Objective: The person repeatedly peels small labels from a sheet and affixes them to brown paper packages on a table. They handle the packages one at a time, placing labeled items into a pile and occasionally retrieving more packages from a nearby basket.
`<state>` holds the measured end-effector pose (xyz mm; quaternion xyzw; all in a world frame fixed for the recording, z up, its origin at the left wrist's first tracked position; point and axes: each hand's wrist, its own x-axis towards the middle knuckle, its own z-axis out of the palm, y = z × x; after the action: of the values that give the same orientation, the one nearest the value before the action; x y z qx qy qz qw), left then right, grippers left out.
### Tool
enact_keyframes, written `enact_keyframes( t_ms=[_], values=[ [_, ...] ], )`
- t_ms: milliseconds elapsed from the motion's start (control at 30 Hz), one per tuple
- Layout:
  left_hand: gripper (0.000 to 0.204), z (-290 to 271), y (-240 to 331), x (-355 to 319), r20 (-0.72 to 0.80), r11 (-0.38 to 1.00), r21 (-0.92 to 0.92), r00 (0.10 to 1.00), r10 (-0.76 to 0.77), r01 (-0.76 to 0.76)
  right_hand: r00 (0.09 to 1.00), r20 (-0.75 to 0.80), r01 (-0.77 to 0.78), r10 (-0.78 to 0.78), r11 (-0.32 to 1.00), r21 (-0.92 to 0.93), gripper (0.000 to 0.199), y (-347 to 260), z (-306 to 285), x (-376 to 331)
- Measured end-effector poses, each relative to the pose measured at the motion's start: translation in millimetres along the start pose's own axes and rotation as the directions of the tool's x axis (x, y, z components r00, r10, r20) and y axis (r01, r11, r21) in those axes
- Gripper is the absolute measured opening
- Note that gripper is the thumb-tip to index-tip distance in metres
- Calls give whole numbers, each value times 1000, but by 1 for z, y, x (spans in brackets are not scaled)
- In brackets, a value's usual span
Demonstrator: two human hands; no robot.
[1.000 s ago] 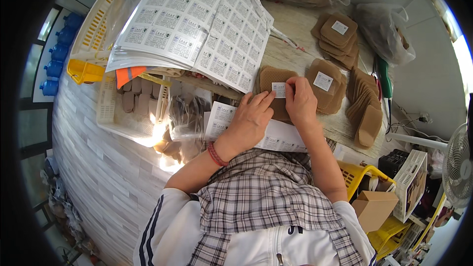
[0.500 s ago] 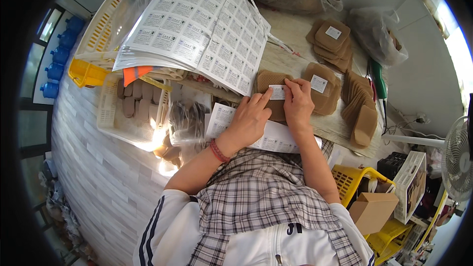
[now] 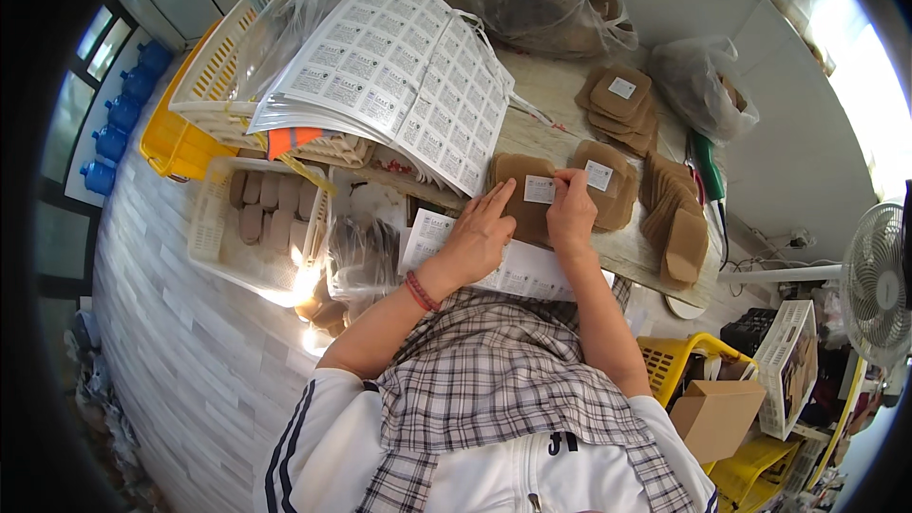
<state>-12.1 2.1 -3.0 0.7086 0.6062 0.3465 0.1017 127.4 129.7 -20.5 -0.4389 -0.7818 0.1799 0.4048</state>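
Observation:
A brown textile pad (image 3: 510, 169) with rounded corners lies on the table in front of me, bearing a white printed label (image 3: 539, 189). My left hand (image 3: 482, 236) rests over the pad's lower left part, fingers stretched out and holding nothing. At the label's right edge, my right hand (image 3: 573, 218) has its thumb and fingers pinched together on it. Beneath both wrists, a partly used label sheet (image 3: 532, 271) lies at the table's front edge. Just right of my right hand sits a stack of brown pads whose top label (image 3: 598, 174) is stuck on.
Large label sheets (image 3: 380, 47) are piled at back left over a cream basket (image 3: 214, 71). Another labelled pad stack (image 3: 617, 104), fanned-out pads (image 3: 676, 218) and a green-handled tool (image 3: 705, 166) lie to the right. Plastic bags (image 3: 703, 85) stand behind; a fan (image 3: 879, 285) stands far right.
My left fingertips have drawn back from the label's left edge onto the pad. The right hand stays at the label's right edge. The whole view has shifted slightly.

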Motion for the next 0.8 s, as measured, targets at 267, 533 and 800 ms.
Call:
enact_keyframes(
  t_ms=[267,533,800],
  values=[
    [6,-1,-5,-4,39,999,26,999,24,-25,983,-173,-93,58,976,-199,22,18,-76,42],
    [7,-15,17,-12,28,975,-142,985,-168,170,935,307,153,-179,982,107,43,-47,-53,-63],
    [8,-41,3,-33,62,946,-80,948,-311,315,955,180,208,-238,964,168,20,-33,-32,-79]
  ],
)
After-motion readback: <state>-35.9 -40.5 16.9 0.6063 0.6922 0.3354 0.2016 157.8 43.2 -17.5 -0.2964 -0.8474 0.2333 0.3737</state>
